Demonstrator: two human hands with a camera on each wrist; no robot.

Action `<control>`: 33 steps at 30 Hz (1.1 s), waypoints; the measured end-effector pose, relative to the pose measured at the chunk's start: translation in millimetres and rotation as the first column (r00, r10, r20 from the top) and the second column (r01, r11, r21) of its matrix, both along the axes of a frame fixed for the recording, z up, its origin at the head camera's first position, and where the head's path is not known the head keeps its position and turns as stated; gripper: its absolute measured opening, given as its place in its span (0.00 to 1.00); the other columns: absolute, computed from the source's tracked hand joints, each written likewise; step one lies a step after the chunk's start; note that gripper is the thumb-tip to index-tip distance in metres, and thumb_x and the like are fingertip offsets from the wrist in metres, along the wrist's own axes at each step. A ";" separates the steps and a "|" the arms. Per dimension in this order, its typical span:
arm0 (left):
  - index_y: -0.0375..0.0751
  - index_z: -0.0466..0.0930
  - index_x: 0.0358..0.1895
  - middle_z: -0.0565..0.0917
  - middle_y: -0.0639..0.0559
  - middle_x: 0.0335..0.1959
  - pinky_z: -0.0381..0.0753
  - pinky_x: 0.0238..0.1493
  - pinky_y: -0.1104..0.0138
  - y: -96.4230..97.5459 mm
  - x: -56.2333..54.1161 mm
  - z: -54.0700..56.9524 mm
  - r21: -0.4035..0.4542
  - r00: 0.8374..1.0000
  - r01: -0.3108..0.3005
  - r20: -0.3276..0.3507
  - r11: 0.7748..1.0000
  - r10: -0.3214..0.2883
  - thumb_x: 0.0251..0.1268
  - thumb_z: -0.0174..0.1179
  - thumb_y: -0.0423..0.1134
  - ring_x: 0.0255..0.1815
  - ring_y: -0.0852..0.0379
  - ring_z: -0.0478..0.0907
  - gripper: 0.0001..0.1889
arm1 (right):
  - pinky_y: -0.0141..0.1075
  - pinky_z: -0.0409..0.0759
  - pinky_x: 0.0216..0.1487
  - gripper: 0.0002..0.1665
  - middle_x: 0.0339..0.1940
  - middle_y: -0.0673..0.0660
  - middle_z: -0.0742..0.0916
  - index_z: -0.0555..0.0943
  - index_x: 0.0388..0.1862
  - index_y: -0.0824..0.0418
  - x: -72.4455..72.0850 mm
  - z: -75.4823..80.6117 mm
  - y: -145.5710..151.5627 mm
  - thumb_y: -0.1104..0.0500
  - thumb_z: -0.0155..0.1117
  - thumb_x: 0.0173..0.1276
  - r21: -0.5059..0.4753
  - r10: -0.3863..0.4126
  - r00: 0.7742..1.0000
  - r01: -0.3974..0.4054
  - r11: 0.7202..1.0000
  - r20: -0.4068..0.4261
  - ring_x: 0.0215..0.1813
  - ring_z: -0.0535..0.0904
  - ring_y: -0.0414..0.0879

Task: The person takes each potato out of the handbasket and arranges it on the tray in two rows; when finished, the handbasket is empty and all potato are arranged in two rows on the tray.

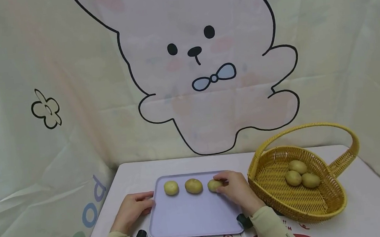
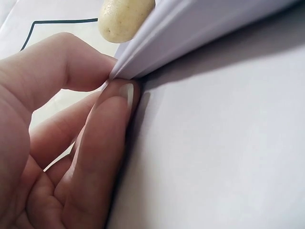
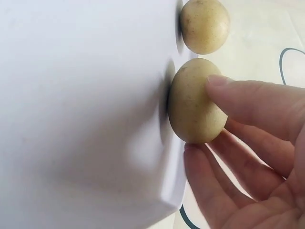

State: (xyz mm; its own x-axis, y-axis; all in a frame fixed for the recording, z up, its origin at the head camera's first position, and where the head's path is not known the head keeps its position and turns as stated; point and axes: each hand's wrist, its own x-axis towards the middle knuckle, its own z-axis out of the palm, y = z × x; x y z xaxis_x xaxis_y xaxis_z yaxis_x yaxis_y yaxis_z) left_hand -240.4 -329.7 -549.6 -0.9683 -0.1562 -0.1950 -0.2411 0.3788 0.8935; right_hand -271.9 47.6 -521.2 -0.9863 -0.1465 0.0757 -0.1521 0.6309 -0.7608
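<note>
A lavender tray (image 1: pixel 194 217) lies on the table with three potatoes in a row along its far side. My left hand (image 1: pixel 133 211) is at the tray's left edge, pinching the rim between thumb and fingers in the left wrist view. At the right end of the row, my right hand (image 1: pixel 237 190) holds a potato (image 3: pixel 191 102) with its thumb on one side and fingertips on the other. The middle potato (image 1: pixel 194 186) and the left potato (image 1: pixel 171 188) sit apart from each other, untouched by either hand.
To the right of the tray stands a yellow woven basket (image 1: pixel 301 201) with a tall arched handle (image 1: pixel 309 125); three potatoes (image 1: pixel 310 180) are grouped inside. A printed cloth (image 1: pixel 209 105) with a cartoon animal hangs behind the white table (image 1: pixel 136 171).
</note>
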 end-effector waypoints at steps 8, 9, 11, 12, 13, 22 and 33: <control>0.37 0.92 0.57 0.93 0.46 0.47 0.86 0.36 0.70 1.1 -0.5 -0.1 0.005 1.000 0.014 -0.007 1.000 -0.014 0.56 0.76 0.34 0.36 0.60 0.85 0.22 | 0.48 0.89 0.55 0.18 0.50 0.55 0.94 0.92 0.52 0.60 1.2 0.9 1.6 0.65 0.82 0.62 0.017 -0.004 1.000 0.004 1.000 0.000 0.50 0.89 0.48; 0.37 0.92 0.57 0.93 0.46 0.47 0.86 0.36 0.70 1.2 -0.7 -0.5 0.005 1.000 0.018 -0.008 1.000 -0.018 0.56 0.76 0.34 0.36 0.60 0.85 0.22 | 0.47 0.89 0.55 0.18 0.50 0.55 0.94 0.92 0.52 0.60 1.6 0.7 1.7 0.65 0.82 0.62 0.017 -0.007 1.000 0.007 1.000 -0.003 0.50 0.89 0.47; 0.37 0.92 0.57 0.93 0.46 0.47 0.86 0.36 0.70 1.4 -0.7 -0.8 0.002 1.000 0.022 -0.006 1.000 -0.022 0.56 0.76 0.34 0.36 0.59 0.85 0.22 | 0.48 0.89 0.55 0.18 0.50 0.56 0.94 0.92 0.52 0.60 2.1 -0.2 1.7 0.65 0.82 0.62 0.013 -0.009 1.000 0.009 1.000 -0.008 0.50 0.89 0.48; 0.38 0.92 0.57 0.93 0.46 0.47 0.86 0.36 0.70 1.4 -0.6 -0.7 -0.001 1.000 0.022 -0.007 1.000 -0.022 0.56 0.76 0.34 0.36 0.59 0.85 0.22 | 0.48 0.89 0.54 0.18 0.50 0.56 0.94 0.92 0.52 0.60 2.2 -0.7 1.5 0.65 0.82 0.62 0.010 -0.007 1.000 0.007 1.000 -0.010 0.51 0.90 0.49; 0.38 0.92 0.57 0.93 0.46 0.47 0.86 0.36 0.70 1.3 -0.4 -0.6 -0.001 1.000 0.019 -0.006 1.000 -0.019 0.56 0.76 0.34 0.36 0.59 0.85 0.22 | 0.48 0.89 0.54 0.18 0.51 0.57 0.94 0.92 0.52 0.61 2.1 -1.1 1.0 0.66 0.82 0.62 0.006 -0.006 1.000 0.006 1.000 -0.011 0.51 0.90 0.49; 0.38 0.91 0.58 0.92 0.46 0.47 0.87 0.37 0.70 2.2 -5.0 -1.8 -0.005 1.000 0.026 -0.005 1.000 -0.026 0.57 0.76 0.35 0.37 0.60 0.85 0.23 | 0.48 0.89 0.58 0.21 0.56 0.59 0.92 0.91 0.56 0.61 5.5 4.0 0.9 0.66 0.82 0.63 0.017 -0.041 0.999 0.041 0.999 -0.006 0.55 0.89 0.52; 0.40 0.89 0.63 0.91 0.48 0.47 0.87 0.39 0.71 -5.2 -3.8 2.2 -0.063 0.998 0.053 0.020 0.997 -0.052 0.60 0.77 0.38 0.39 0.59 0.86 0.25 | 0.51 0.90 0.57 0.22 0.59 0.60 0.91 0.89 0.58 0.61 63.2 39.5 30.5 0.61 0.80 0.65 -0.009 0.191 0.981 -0.191 0.981 0.012 0.58 0.89 0.62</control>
